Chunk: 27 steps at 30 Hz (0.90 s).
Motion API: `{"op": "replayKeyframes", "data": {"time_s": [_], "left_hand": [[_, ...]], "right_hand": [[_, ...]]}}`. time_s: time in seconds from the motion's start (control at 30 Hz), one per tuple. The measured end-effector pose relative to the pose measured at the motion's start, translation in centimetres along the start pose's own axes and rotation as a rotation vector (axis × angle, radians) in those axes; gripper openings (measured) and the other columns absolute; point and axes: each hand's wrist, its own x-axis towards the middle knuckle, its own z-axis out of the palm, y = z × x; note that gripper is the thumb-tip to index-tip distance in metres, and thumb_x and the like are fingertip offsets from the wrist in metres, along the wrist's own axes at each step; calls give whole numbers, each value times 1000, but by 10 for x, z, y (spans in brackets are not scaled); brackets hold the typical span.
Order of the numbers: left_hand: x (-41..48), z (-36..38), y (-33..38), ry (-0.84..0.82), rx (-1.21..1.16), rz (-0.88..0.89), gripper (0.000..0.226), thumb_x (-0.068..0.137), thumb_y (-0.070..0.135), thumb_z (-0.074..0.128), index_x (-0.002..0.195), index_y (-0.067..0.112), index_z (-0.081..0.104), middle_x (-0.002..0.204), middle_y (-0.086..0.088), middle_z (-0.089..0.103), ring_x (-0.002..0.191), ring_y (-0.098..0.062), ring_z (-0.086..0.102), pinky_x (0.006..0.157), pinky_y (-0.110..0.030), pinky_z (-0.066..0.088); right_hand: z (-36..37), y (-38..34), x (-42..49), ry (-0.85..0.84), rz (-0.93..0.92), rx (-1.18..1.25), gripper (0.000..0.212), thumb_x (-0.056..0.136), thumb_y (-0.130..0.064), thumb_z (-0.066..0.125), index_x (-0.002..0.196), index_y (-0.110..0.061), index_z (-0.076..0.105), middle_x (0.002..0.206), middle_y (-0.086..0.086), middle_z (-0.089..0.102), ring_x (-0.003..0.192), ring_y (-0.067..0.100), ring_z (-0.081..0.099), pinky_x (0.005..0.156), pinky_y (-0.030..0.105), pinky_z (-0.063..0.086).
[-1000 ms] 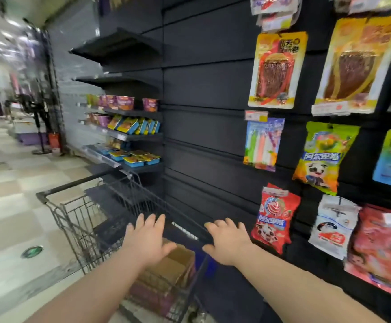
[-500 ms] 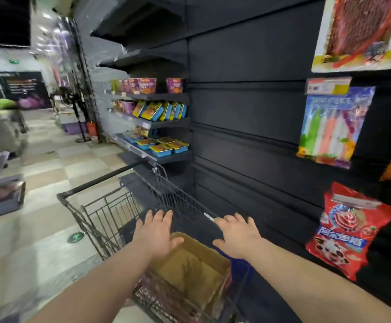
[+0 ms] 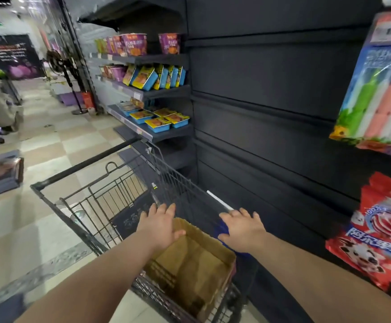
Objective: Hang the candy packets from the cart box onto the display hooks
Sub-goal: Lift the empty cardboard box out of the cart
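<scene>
Beside the black display wall (image 3: 271,136), I had both arms out over the cart (image 3: 180,187); left hand (image 3: 159,226) and right hand (image 3: 241,229) hovered flat, fingers spread, gripping nothing, above the cardboard box (image 3: 189,271).

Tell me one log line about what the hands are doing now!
left hand: open, over cardboard box rim | right hand: open, over cart | nothing held

A dark wire shopping cart (image 3: 85,167) stands on the cream-and-beige chequered tile floor (image 3: 50,145), close beside a black slatted display wall (image 3: 271,113). An open brown cardboard box (image 3: 196,264) sits in its basket. On the wall hang a red lollipop candy packet (image 3: 380,231) and, above it, a blue packet of coloured sticks (image 3: 380,89). Black shelves (image 3: 161,59) further along carry purple cups (image 3: 135,44) and blue-and-yellow trays (image 3: 159,117).
</scene>
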Motion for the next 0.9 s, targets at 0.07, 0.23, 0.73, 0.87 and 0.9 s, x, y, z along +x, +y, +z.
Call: {"op": "replayKeyframes", "data": {"time_s": [0.07, 0.23, 0.73, 0.87, 0.9], "left_hand": [[17, 10, -5, -43, 1, 19, 87, 92, 61, 42, 155, 19, 2, 163, -10, 10, 150, -34, 6, 118, -54, 14], [72, 30, -16, -128, -2, 87, 85, 93, 58, 44, 156, 17, 3, 163, -11, 9, 150, -35, 6, 119, -52, 13], [242, 130, -105, -378, 11, 294, 89, 90, 61, 47, 155, 21, 2, 163, -9, 7, 149, -32, 9, 119, -50, 19], [267, 170, -119, -460, 38, 293, 89, 88, 62, 48, 155, 23, 3, 162, -8, 15, 148, -31, 16, 116, -52, 27], [272, 180, -123, -479, 46, 293, 88, 88, 61, 48, 154, 22, 5, 161, -8, 16, 147, -31, 17, 116, -52, 28]], "right_hand": [[6, 1, 11, -42, 26, 9, 66, 95, -52, 38, 151, -25, 18, 157, 5, 23, 146, 32, 12, 116, 53, 11], [27, -3, 47, -100, 115, 45, 64, 95, -51, 39, 151, -27, 19, 157, 5, 24, 146, 32, 14, 117, 54, 10], [121, -34, 146, -347, 526, 218, 64, 93, -52, 44, 148, -28, 22, 151, 4, 33, 140, 29, 29, 113, 47, 26], [153, -36, 155, -433, 615, 300, 66, 92, -52, 46, 148, -28, 21, 154, 3, 30, 142, 29, 27, 114, 48, 26], [162, -37, 157, -450, 630, 314, 65, 92, -52, 45, 148, -28, 22, 153, 2, 31, 142, 28, 27, 114, 48, 26]]}}
